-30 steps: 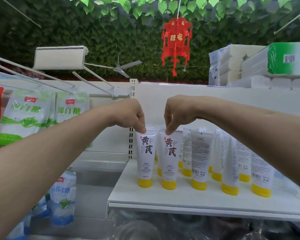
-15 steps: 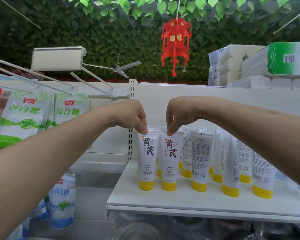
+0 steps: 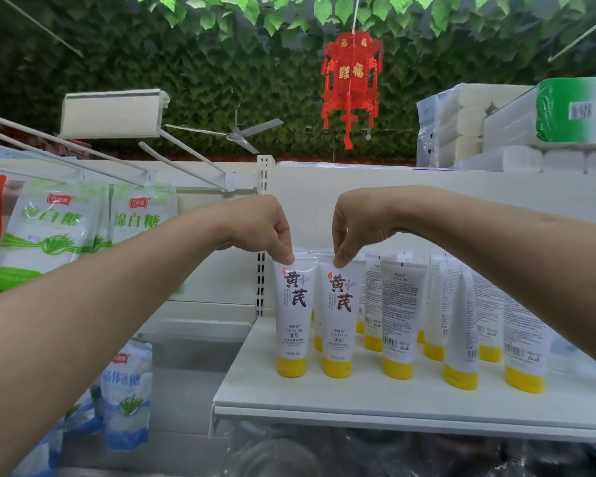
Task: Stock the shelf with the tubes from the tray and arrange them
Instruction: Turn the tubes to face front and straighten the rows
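Observation:
Several white tubes with yellow caps stand cap-down on the white shelf [image 3: 376, 404]. At the front left, two tubes show their black characters. My left hand [image 3: 265, 228] pinches the crimped top of the leftmost tube [image 3: 292, 318]. My right hand [image 3: 353, 223] pinches the top of the tube beside it [image 3: 338, 321]. Both tubes stand upright with their caps on the shelf, almost touching. To their right, a tube [image 3: 398, 315] and others show their printed backs. No tray is in view.
White sugar bags [image 3: 141, 215] hang from pegs at the left, with blue-printed bags [image 3: 126, 390] lower down. Packs of tissue rolls [image 3: 530, 132] sit on the top shelf at the right. A red paper lantern [image 3: 351, 84] hangs above. A slotted upright [image 3: 261, 270] stands left of the shelf.
Both hands keep their pinch on the two front tubes. The tubes have shifted very slightly right and stand a little closer together.

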`<state>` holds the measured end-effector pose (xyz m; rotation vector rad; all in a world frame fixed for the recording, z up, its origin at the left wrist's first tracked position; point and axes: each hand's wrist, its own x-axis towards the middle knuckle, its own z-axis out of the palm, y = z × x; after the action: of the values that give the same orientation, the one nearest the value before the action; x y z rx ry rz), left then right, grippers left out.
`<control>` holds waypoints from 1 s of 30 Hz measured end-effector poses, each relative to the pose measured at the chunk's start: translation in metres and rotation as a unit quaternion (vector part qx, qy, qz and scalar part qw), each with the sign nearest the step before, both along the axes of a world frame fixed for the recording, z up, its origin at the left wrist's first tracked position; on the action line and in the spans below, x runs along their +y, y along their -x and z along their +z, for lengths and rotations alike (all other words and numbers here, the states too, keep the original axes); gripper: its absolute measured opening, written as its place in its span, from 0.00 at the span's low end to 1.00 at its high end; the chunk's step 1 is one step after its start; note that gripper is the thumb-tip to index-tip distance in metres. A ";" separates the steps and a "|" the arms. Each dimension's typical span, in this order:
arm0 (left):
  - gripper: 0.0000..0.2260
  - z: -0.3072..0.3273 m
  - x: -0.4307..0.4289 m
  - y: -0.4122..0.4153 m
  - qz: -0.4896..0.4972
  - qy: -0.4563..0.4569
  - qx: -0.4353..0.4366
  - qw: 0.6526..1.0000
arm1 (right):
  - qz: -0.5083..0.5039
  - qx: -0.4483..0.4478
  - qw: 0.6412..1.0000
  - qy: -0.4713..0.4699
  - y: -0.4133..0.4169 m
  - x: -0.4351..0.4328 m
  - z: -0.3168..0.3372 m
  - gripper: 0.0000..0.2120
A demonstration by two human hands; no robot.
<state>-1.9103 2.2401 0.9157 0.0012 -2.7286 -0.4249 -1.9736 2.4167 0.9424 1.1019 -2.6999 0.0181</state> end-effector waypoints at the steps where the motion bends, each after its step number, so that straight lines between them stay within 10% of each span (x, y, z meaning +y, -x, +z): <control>1: 0.04 0.000 0.001 0.000 -0.001 -0.001 0.000 1.000 | 0.001 -0.001 1.000 0.000 0.000 0.000 0.000 0.07; 30: 0.05 0.000 0.006 -0.010 0.008 -0.010 -0.023 1.000 | 0.000 0.014 1.000 -0.008 -0.009 0.001 -0.002 0.08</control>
<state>-1.9006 2.2464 0.9160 0.0390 -2.7670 -0.4535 -1.9650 2.4178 0.9400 1.0977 -2.6813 -0.0193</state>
